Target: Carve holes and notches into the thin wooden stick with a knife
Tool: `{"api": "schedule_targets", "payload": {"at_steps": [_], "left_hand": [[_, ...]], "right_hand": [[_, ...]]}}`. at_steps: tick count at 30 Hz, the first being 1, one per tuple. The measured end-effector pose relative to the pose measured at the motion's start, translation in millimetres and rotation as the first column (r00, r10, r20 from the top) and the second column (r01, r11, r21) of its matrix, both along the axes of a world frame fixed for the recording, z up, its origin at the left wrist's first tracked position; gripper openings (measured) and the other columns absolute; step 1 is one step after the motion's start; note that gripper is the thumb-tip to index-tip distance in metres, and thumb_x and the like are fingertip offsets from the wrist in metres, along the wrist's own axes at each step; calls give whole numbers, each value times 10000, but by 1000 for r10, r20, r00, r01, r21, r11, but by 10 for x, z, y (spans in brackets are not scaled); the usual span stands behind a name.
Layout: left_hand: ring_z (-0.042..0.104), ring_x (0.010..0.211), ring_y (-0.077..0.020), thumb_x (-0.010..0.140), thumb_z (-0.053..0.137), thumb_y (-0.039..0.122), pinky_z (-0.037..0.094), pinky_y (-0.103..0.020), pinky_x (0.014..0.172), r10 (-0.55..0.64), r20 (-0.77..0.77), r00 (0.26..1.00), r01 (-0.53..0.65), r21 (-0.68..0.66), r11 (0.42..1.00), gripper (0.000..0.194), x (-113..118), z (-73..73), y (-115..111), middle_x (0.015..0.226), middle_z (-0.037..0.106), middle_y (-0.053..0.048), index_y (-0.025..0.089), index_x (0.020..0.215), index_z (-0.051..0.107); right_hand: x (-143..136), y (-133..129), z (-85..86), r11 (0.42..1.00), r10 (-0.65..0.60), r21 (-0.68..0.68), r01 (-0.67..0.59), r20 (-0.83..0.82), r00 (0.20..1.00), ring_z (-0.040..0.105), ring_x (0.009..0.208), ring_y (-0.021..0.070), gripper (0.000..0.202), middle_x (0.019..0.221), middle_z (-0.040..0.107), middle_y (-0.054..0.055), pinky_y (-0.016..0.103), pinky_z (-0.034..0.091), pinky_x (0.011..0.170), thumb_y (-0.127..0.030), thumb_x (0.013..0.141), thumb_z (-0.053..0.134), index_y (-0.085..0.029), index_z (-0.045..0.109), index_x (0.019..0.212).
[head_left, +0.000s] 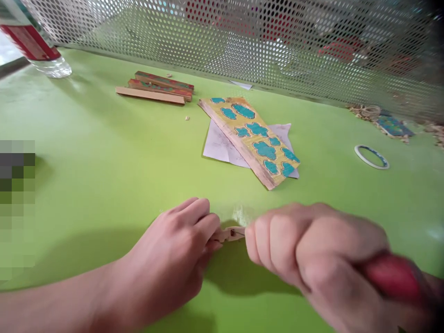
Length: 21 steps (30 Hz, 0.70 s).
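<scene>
**Small, narrow piece of pale wood (227, 235) in a fingertip pinch**

Piece sits between the person's hands, near the bottom centre; dark reddish-brown hollow in its visible part. Left hand (180, 240): thumb and fingers closed narrowly on its left end. Right hand (312, 249): tight fist round a tool with a rounded red handle (391, 277); its working end is mostly hidden. Fist is right at the wood's other end; cannot tell whether it touches.

Below: smooth light-green tabletop (104, 185). Beyond the hands: flat yellow-painted board with blue-green blotches (265, 150), lying aslant on a creased whitish paper sheet (222, 145). Farther left, 3 thin wooden strips (156, 88), 2 painted, 1 plain. Far left, clear plastic bottle with red label (50, 67). Right, white ring-shaped tape roll (364, 161). Behind everything, perforated grey metal screen (166, 41).
</scene>
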<state>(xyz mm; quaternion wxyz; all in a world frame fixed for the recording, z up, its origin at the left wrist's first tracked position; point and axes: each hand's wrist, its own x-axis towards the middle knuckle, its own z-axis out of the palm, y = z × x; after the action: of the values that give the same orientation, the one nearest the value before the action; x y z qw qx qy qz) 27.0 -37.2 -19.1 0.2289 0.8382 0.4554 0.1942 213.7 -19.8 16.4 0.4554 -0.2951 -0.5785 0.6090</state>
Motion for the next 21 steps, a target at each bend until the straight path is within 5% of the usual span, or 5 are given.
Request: {"api": "schedule_targets", "payload": {"at_steps": [5,9,21], "left_hand": [[476,615,-178,875,462,115,415,-319,549,29,27,999,-28,-47,999,218,-4,14,3,742,519,-33,193,710,582],[495,652,-184,898,457,127,414,-327,579,30,24,999,-27,-94,995,225,-13,10,17,759,531,-33,190,747,611],[484,660,-189,903,448,104,405,-335,597,-21,29,999,24,-86,996,228,-27,16,35,785,538,-44,165,794,638]], "right_hand": [[0,126,-54,991,64,-103,-82,-162,985,339,404,81,457,452,355,-57,262,350,435,-300,930,552,-194,351,532],[-20,309,-103,967,-42,-254,-29,-268,962,282,384,62,418,450,309,-70,236,302,420,-253,930,516,-187,401,534],[-77,331,-94,896,-237,-430,113,-247,939,312,404,63,417,462,331,-73,231,307,428,-263,902,586,-190,398,538]]}}
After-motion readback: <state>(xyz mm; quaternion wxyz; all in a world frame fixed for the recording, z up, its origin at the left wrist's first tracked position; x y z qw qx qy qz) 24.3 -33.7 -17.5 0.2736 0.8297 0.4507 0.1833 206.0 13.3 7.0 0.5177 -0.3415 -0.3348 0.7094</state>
